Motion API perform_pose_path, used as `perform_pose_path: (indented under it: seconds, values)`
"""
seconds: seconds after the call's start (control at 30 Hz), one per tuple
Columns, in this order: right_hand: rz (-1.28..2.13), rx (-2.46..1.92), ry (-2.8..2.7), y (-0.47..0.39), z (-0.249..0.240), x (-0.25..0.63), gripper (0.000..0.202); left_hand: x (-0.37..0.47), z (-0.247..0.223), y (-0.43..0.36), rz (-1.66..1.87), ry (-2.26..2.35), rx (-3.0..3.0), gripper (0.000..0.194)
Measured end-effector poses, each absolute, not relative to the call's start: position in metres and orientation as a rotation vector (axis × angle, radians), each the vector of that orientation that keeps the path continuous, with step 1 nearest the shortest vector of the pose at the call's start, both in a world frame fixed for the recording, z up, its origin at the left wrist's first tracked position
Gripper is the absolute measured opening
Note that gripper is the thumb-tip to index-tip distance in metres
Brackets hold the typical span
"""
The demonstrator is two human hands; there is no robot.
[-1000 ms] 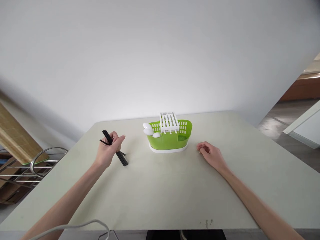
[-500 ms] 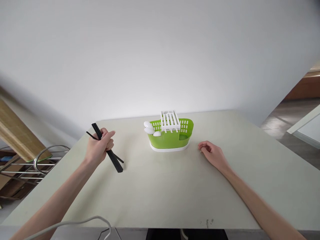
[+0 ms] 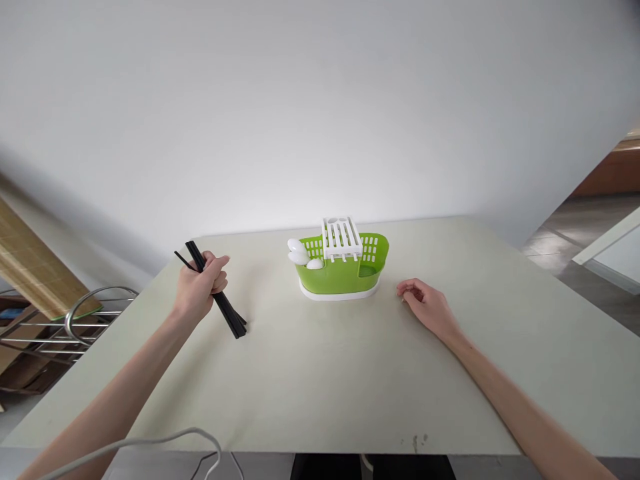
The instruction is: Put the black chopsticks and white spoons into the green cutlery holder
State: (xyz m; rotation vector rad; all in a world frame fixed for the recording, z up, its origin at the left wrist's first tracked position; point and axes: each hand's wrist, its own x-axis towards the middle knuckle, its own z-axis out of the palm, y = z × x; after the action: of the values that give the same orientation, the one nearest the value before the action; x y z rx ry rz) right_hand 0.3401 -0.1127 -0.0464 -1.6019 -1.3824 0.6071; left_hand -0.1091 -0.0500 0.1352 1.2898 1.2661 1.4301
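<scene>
A bundle of black chopsticks (image 3: 229,315) is gripped in my left hand (image 3: 197,287), tilted over the left part of the table, with one stick splayed from the rest. Near the table's back edge stands a green basket (image 3: 335,279) on a white base, with a white slotted rack (image 3: 342,237) across its top. White spoons (image 3: 299,256) lean out of the basket's left end. My right hand (image 3: 425,305) rests on the table right of the basket, fingers loosely curled; what they hold, if anything, is hidden.
The pale table (image 3: 320,387) meets a white wall (image 3: 320,113) at the back. A metal wire rack (image 3: 75,327) and a bamboo-like roll (image 3: 43,267) stand beyond its left edge. A grey cable (image 3: 165,440) crosses the lower left.
The splayed chopstick's lower end now sits closer to the bundle. The whole view has shifted slightly; my right hand stays in nearly the same place beside the basket.
</scene>
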Motion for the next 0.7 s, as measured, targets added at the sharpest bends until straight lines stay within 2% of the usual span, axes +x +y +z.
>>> perform_pose_path:
  seconds: [0.27,0.7]
  values:
    - [0.625,-1.617,-1.368,-0.113,-0.044,0.340,0.023,-0.104,0.124,-0.053,1.592,1.292,1.311,0.053]
    - [0.639,-1.621,-1.357,-0.114,-0.043,0.339,0.024,-0.107,0.109,-0.064,1.363,1.370,1.230,0.052]
